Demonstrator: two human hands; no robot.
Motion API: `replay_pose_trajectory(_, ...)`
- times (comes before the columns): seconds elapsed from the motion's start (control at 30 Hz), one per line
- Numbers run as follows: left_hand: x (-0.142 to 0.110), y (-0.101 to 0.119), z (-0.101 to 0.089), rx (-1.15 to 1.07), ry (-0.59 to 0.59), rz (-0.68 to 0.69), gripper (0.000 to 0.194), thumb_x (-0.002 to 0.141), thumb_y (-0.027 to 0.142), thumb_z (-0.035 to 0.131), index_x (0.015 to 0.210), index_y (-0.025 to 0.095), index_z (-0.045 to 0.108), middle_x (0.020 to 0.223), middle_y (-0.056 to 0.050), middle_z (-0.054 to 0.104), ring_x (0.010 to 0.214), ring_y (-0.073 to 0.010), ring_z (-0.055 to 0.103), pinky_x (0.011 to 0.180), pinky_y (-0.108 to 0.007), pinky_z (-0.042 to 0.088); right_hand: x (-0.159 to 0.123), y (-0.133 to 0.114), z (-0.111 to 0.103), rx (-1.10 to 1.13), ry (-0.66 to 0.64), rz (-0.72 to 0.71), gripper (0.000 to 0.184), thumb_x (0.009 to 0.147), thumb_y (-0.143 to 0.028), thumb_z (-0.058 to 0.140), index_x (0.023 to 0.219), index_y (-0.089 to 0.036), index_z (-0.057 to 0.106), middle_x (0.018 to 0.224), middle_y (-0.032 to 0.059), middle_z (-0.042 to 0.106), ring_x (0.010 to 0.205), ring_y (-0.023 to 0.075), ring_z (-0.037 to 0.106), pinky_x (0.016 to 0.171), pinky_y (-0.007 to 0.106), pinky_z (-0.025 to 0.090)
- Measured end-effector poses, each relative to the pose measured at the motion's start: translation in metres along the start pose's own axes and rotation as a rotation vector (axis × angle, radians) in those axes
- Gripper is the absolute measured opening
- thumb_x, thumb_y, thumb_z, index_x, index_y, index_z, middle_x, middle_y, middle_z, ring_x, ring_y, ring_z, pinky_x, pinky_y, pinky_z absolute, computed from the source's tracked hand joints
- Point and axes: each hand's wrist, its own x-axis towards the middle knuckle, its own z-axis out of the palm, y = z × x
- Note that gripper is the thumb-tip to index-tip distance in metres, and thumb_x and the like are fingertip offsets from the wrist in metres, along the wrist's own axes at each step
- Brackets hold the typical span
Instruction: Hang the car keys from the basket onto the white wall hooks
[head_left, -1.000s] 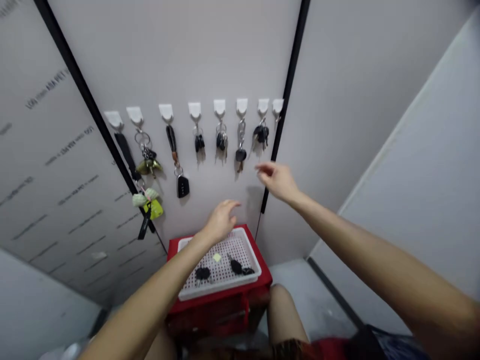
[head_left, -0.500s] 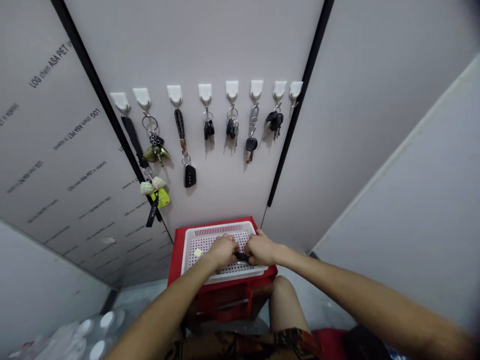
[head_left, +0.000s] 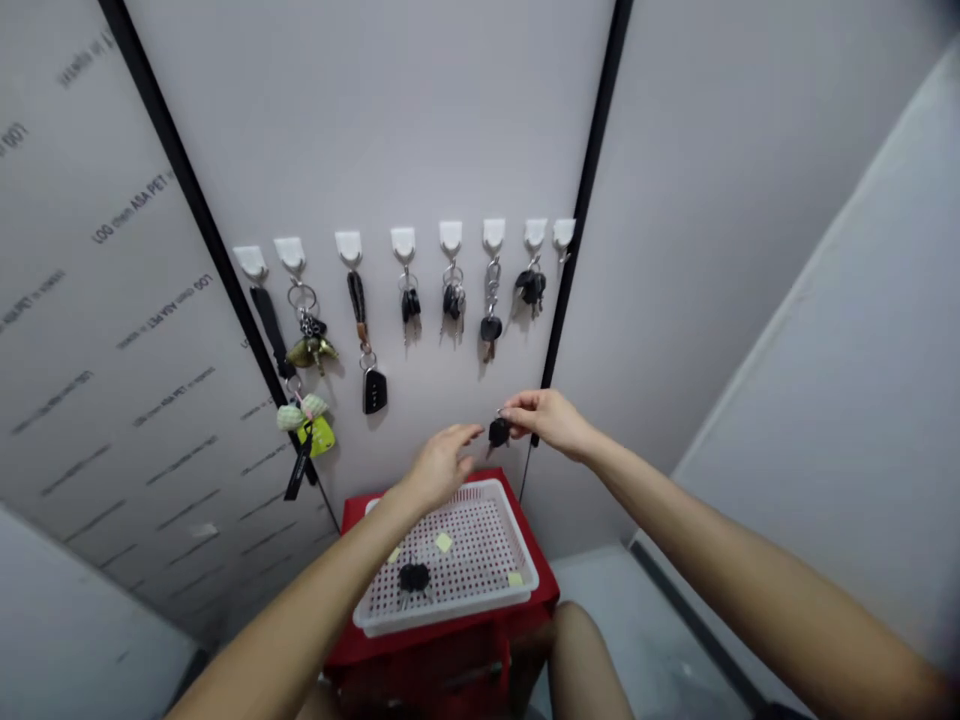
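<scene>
My right hand (head_left: 546,418) is raised in front of the wall and pinches a black key (head_left: 498,432) by its ring. My left hand (head_left: 441,463) hovers just to the left of that key, fingers loosely spread, its fingertips close to the key but holding nothing. Below both hands a white perforated tray (head_left: 517,560) sits on a red stool (head_left: 537,608). One black key bunch (head_left: 413,578) and small yellow tags (head_left: 444,542) lie in the tray. Above, a row of white wall hooks (head_left: 403,241) carries several key sets; the rightmost hook (head_left: 562,234) is bare.
A black strap and a green-and-yellow charm (head_left: 309,424) hang at the left end of the row, over a black wall strip (head_left: 187,200). Another black strip (head_left: 581,210) runs down behind the right hand. My knee (head_left: 577,650) is beside the stool.
Both hands have come up out of the tray. The right hand now holds a black key that lay in the tray before. The left hand has let go and opened.
</scene>
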Motion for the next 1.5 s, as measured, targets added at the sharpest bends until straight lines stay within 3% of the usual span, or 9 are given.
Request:
replay_pose_trajectory(0.17,0.05,0.048,-0.012,-0.06,0.18,0.068,0.043,0.064,0.014,0.042,0.106,0.017,0.036,0.097,-0.004,0.05,0.081,-0.0112,0.048,0.073,-0.025,0.038,0.01,-0.053,-0.036,0.159,0.249,-0.152,0.008,0.058,-0.019,0.052,0.06,-0.011,0.051,0.045,-0.0045,0.049,0.038,0.0028,0.044,0.045,0.018,0.042)
replay_pose_trajectory(0.33,0.096,0.086,-0.033,-0.017,0.232,0.136,0.046,0.063,0.014,0.043,0.108,0.016,0.034,0.099,-0.005,0.049,0.083,-0.013,0.047,0.076,-0.027,0.037,0.029,-0.092,-0.073,0.174,0.476,-0.252,0.005,0.062,-0.014,0.048,0.059,-0.011,0.05,0.042,-0.0037,0.048,0.037,0.0035,0.044,0.043,0.02,0.044)
replay_pose_trajectory(0.63,0.13,0.107,-0.04,0.006,0.268,0.086,0.046,0.063,0.017,0.043,0.108,0.013,0.035,0.105,-0.008,0.046,0.089,-0.0158,0.046,0.078,-0.029,0.036,0.064,-0.108,-0.101,-0.008,0.717,-0.193,0.007,0.059,-0.014,0.05,0.053,-0.013,0.046,0.041,-0.0027,0.045,0.037,0.0061,0.045,0.037,0.02,0.042)
replay_pose_trajectory(0.83,0.088,0.082,-0.029,-0.054,0.164,0.045,0.043,0.063,0.015,0.042,0.106,0.016,0.038,0.1,-0.006,0.048,0.085,-0.0129,0.046,0.078,-0.027,0.035,0.069,-0.098,-0.099,-0.106,0.747,-0.18,0.006,0.058,-0.017,0.048,0.054,-0.014,0.044,0.046,-0.0027,0.046,0.038,0.007,0.048,0.038,0.02,0.041)
replay_pose_trajectory(0.9,0.056,0.06,-0.02,-0.064,0.081,0.014,0.039,0.064,0.015,0.041,0.103,0.019,0.041,0.101,-0.004,0.048,0.086,-0.0121,0.045,0.079,-0.026,0.034,0.067,-0.087,-0.1,-0.16,0.754,-0.208,0.008,0.059,-0.021,0.046,0.056,-0.014,0.045,0.048,-0.0024,0.047,0.039,0.0072,0.048,0.04,0.02,0.041)
replay_pose_trajectory(1.03,-0.023,0.002,0.008,0.073,-0.242,-0.136,0.032,0.062,0.015,0.04,0.092,0.021,0.051,0.098,-0.002,0.05,0.095,-0.0151,0.041,0.083,-0.029,0.029,0.056,-0.061,-0.095,-0.256,0.784,-0.258,0.016,0.06,-0.026,0.04,0.064,-0.014,0.05,0.054,-0.0017,0.05,0.041,0.0075,0.049,0.043,0.021,0.04)
replay_pose_trajectory(1.2,-0.092,-0.047,0.038,0.243,-0.597,-0.187,0.026,0.054,0.015,0.045,0.073,0.023,0.06,0.08,-0.001,0.057,0.078,-0.0147,0.047,0.07,-0.024,0.035,0.031,-0.022,-0.042,-0.323,0.559,-0.255,0.022,0.063,-0.025,0.035,0.073,-0.013,0.05,0.057,-0.0002,0.053,0.043,0.008,0.047,0.045,0.02,0.038)
replay_pose_trajectory(1.4,-0.106,-0.058,0.025,0.477,-0.615,-0.232,0.025,0.056,0.02,0.042,0.071,0.017,0.062,0.073,-0.008,0.059,0.074,-0.0201,0.049,0.072,-0.033,0.033,-0.026,0.063,0.058,-0.683,-0.129,-0.18,0.024,0.06,-0.013,0.031,0.059,-0.014,0.055,0.057,0.0016,0.057,0.054,0.0108,0.05,0.048,0.019,0.034)
replay_pose_trajectory(1.5,-0.109,-0.061,0.017,0.513,-0.596,-0.243,0.027,0.056,0.022,0.042,0.073,0.015,0.061,0.075,-0.01,0.059,0.075,-0.021,0.049,0.073,-0.034,0.032,-0.045,0.093,0.079,-0.89,-0.229,-0.142,0.024,0.057,-0.012,0.033,0.059,-0.017,0.056,0.062,0.0029,0.06,0.058,0.0133,0.052,0.051,0.02,0.035)
